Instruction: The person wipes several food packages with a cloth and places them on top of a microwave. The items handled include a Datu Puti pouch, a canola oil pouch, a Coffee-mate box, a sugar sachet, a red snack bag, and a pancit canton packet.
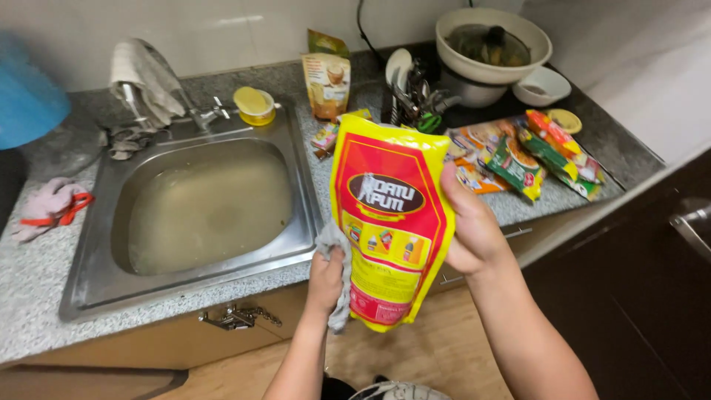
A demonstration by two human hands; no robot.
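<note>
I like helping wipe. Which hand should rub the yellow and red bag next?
Probably the left hand: it grips the grey cloth against the bag, while the right hand holds the bag upright.

The pouch [389, 222] hangs before the counter [44, 274] — sink [96, 289] to its left, snack packets [533, 159] behind on the right.

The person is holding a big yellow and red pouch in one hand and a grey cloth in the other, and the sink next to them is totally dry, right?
Not quite. The head view shows the steel sink filled with murky water, not dry. The rest holds: the right hand grips the yellow and red pouch, and the left hand holds a grey cloth against it.
</note>
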